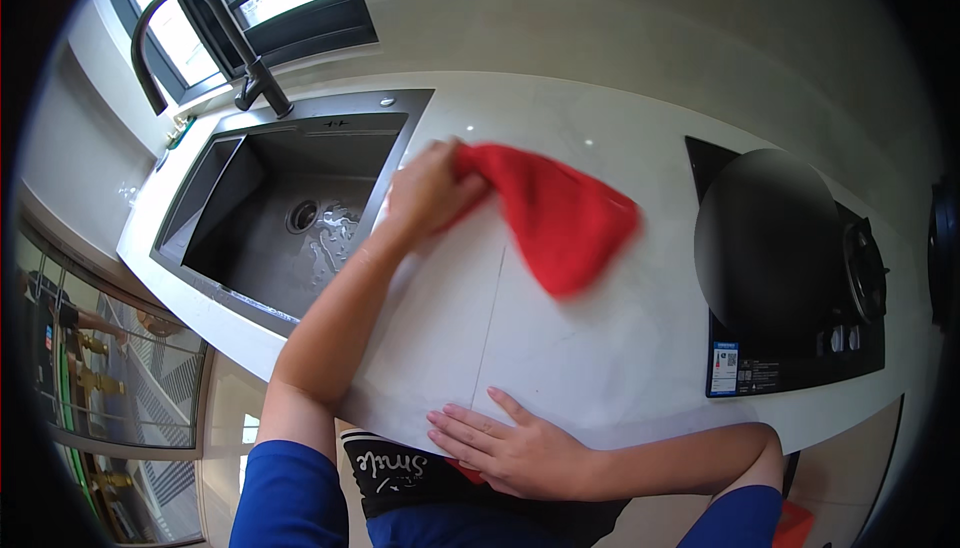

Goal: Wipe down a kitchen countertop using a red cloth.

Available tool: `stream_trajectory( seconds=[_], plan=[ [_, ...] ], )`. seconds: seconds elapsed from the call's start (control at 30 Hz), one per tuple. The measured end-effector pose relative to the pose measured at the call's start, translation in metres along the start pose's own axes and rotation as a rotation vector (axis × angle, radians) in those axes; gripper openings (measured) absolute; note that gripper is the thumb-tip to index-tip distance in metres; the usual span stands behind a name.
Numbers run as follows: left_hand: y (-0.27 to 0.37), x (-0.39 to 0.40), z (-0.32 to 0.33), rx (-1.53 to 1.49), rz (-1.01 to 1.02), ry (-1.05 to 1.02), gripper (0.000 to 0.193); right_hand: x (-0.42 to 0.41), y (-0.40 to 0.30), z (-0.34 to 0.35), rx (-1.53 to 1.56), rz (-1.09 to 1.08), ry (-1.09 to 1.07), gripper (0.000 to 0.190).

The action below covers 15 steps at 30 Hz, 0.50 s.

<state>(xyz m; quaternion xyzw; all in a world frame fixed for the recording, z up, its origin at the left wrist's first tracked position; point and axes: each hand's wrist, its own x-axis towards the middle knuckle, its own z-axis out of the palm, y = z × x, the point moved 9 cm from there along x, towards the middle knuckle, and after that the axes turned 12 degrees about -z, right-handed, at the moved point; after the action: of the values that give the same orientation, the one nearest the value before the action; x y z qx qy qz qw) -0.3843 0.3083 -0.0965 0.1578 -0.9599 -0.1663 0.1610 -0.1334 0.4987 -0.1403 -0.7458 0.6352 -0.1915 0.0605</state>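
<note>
My left hand (pixel 429 189) grips one end of a red cloth (pixel 566 222) over the white countertop (pixel 600 368), just right of the sink. From my fingers the cloth fans out to the right, blurred by motion. How much of it touches the surface, I cannot tell. My right hand (pixel 517 447) lies with fingers apart on the counter's front edge, holding nothing. Directly below it is my black apron (pixel 405 484), which bears white writing.
A dark sink (pixel 330 180) with water drops by its drain lies left, under a curved faucet (pixel 259 83) and a window (pixel 292 0). To the right is a black cooktop (pixel 787 368), partly covered by a blurred oval. A glass-fronted cabinet (pixel 142 368) stands lower left.
</note>
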Motion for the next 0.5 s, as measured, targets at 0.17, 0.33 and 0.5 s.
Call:
stream_trajectory(
  seconds=[0.17, 0.33, 0.5],
  plan=[
    [-0.037, 0.0, -0.015, 0.113, -0.225, 0.129, 0.042, 0.002, -0.002, -0.005, -0.047, -0.026, 0.02, 0.075],
    [0.108, -0.121, 0.017, -0.221, 0.529, -0.137, 0.035, -0.003, 0.001, 0.002, 0.014, -0.006, -0.006, 0.08],
    [0.139, -0.173, 0.018, -0.293, 0.942, -0.363, 0.042, 0.001, -0.001, -0.001, 0.014, -0.045, 0.009, 0.08]
  ],
)
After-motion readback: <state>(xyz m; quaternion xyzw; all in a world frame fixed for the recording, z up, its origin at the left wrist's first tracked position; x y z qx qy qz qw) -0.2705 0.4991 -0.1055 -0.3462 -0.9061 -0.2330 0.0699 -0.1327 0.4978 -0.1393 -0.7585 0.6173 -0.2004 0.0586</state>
